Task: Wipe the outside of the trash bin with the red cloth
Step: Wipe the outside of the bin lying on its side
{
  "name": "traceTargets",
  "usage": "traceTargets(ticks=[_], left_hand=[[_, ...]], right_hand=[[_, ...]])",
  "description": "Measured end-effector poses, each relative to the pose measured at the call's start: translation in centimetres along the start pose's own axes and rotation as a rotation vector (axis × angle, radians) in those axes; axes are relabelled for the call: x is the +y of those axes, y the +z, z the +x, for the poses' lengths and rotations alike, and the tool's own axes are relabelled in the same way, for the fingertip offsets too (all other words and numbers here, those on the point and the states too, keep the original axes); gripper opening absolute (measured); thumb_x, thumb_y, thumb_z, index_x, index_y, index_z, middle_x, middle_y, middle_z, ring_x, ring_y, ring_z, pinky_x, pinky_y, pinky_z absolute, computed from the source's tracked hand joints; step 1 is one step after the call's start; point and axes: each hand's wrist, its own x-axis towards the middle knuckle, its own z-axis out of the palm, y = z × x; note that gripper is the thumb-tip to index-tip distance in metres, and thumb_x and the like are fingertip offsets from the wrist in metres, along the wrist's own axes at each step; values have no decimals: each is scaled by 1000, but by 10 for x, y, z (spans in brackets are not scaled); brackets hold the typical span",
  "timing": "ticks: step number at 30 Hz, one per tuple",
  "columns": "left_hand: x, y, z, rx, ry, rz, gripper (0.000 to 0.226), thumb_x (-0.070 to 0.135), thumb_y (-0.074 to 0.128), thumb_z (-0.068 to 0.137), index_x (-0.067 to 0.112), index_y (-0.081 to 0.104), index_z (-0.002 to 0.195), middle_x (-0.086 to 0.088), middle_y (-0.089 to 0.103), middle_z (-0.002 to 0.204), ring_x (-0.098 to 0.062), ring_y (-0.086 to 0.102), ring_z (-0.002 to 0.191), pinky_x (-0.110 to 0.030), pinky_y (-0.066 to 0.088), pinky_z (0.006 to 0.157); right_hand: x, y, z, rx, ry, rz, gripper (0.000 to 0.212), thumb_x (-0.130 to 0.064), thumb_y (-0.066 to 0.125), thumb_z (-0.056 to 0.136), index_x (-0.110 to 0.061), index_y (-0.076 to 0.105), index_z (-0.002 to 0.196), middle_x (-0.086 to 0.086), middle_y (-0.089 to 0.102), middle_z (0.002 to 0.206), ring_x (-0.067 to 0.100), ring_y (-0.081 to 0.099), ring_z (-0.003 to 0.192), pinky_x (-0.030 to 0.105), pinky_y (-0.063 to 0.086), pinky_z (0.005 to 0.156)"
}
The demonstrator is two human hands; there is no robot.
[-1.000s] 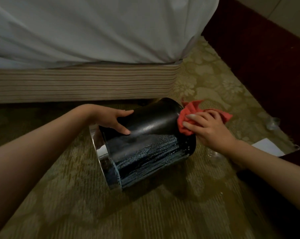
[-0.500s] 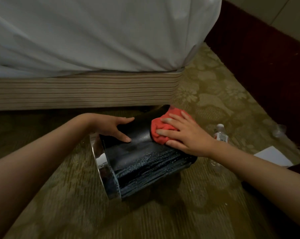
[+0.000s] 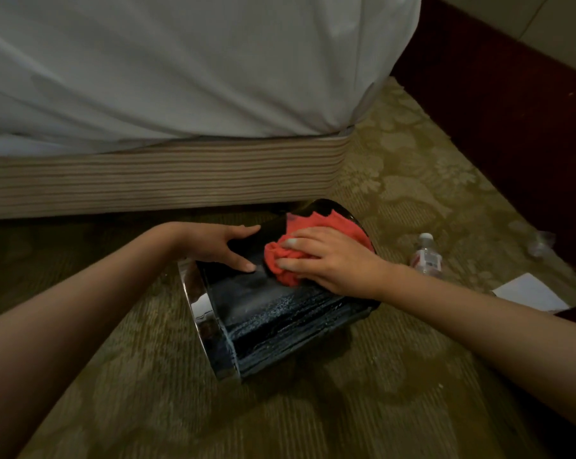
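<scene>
Trash bin (image 3: 273,313) lying on its side on the carpet (image 3: 362,409) (wet streaks all over it). Right hand (image 3: 329,260) presses the bunched red cloth (image 3: 316,230) against it, fingers curled on the cloth; left hand (image 3: 220,241) rests open, steadying the bin.

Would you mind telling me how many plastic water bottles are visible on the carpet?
1: a plastic water bottle lies on the carpet right of the trash bin. A blurry clear object farther right might be another.

red cloth (image 3: 316,240), black bin (image 3: 280,313), floral carpet (image 3: 412,167)
</scene>
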Motion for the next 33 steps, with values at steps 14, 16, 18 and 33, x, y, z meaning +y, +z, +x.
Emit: traceTargets(ticks=[14, 16, 18, 33], left_hand=[[-5, -3, 5, -4, -4, 4, 90, 40, 69, 78, 41, 10, 146, 3, 20, 154, -18, 22, 139, -28, 20, 109], [-7, -1, 6, 5, 3, 9, 90, 42, 69, 77, 42, 10, 145, 6, 17, 155, -15, 19, 141, -28, 16, 111], [-9, -2, 6, -4, 8, -6, 91, 45, 69, 75, 45, 11, 144, 8, 15, 155, -16, 18, 141, -32, 16, 113], [-10, -2, 10, 28, 13, -7, 91, 40, 71, 77, 35, 13, 147, 5, 24, 153, -12, 25, 138, -24, 20, 111]], right_hand=[[-4, -5, 8, 17, 26, -73, 44, -6, 72, 71, -13, 67, 115, 12, 63, 121, 32, 59, 112, 50, 45, 93], [-11, 1, 22, -2, -23, -31, 46, -2, 73, 71, -10, 66, 116, 14, 62, 121, 34, 58, 112, 48, 45, 94], [4, -5, 4, 16, -19, -5, 47, 6, 73, 69, -5, 66, 114, 19, 62, 118, 38, 59, 109, 48, 46, 92], [-8, 3, 19, 11, -16, -19, 44, -10, 70, 75, -17, 64, 119, 8, 61, 124, 29, 58, 112, 46, 45, 88]])
